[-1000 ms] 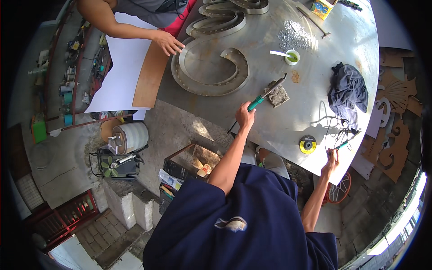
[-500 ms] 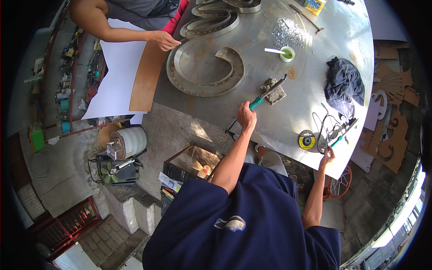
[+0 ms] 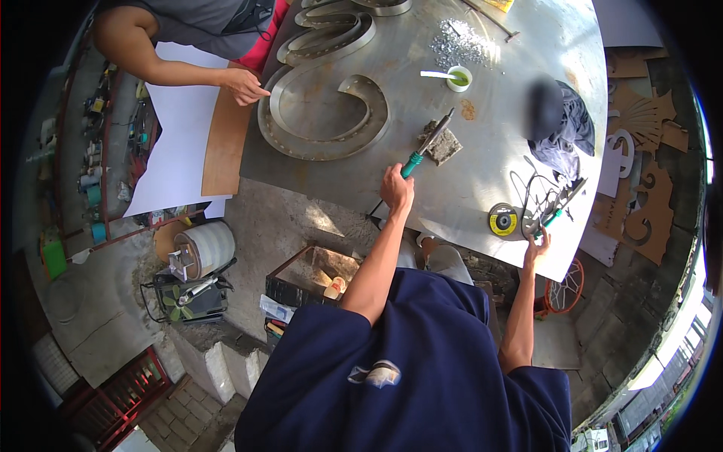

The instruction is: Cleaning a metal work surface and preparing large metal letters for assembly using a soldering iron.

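My left hand [image 3: 397,190] is closed around the green handle of a soldering iron [image 3: 413,162]. Its metal shaft crosses a rough grey block [image 3: 444,145] on the metal tabletop; I cannot tell whether they touch. At the table's near right edge, my right hand [image 3: 536,248] grips a second soldering iron [image 3: 555,217], also green-handled, its shaft pointing away over a black cord [image 3: 532,197]. Beside that hand lies a yellow and black grinding disc [image 3: 502,219]. A curved metal channel letter form [image 3: 325,139] stands to the left, near another person's hand [image 3: 242,86].
A white cup [image 3: 459,78] with green paste and a spatula stands beyond the block, near silvery metal bits [image 3: 458,44]. A dark cloth [image 3: 563,124] is at the right, a hammer [image 3: 497,22] at the far edge. A wooden box [image 3: 301,275] sits below the table's near edge.
The whole view has shifted, so things appear further left. My left hand has turned its soldering iron more upright across the block. Both hands keep their hold.
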Demonstrator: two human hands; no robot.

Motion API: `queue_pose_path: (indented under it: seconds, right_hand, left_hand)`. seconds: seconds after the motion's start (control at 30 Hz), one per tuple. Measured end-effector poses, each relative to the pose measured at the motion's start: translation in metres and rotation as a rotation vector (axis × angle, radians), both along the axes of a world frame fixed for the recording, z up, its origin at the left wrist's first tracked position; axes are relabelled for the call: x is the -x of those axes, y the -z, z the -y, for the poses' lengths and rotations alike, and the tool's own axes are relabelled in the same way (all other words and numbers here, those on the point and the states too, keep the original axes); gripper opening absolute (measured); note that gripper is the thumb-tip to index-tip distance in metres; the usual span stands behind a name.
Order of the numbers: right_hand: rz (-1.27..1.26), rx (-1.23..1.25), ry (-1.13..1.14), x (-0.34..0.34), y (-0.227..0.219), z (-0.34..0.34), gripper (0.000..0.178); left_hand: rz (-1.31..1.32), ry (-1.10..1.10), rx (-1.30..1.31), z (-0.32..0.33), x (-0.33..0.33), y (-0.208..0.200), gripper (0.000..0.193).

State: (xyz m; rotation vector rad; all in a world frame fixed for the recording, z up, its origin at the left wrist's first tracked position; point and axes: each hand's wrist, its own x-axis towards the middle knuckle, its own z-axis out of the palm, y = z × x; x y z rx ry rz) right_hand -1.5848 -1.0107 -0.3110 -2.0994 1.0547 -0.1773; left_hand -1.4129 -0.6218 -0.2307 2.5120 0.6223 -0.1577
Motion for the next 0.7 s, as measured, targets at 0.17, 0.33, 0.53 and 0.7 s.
queue_pose_path:
  seconds: [0.17,0.33,0.53,0.7]
  right_hand:
    - [0.091,-0.024,-0.067,-0.002,-0.012,-0.012,0.06]
    - [-0.058,0.119,-0.005,-0.003,-0.028,-0.03,0.069]
    - [-0.006,0.213,-0.041,0.006,-0.038,-0.05,0.067]
    - [-0.009,0.295,-0.049,0.025,-0.055,-0.077,0.064]
  left_hand:
    - [-0.024,0.011,0.01,0.001,-0.001,-0.012,0.044]
    - [-0.098,0.076,0.04,-0.002,0.003,-0.024,0.056]
    - [0.05,0.168,0.139,-0.033,0.023,-0.038,0.058]
    - [0.198,0.067,-0.203,-0.104,-0.003,-0.043,0.04]
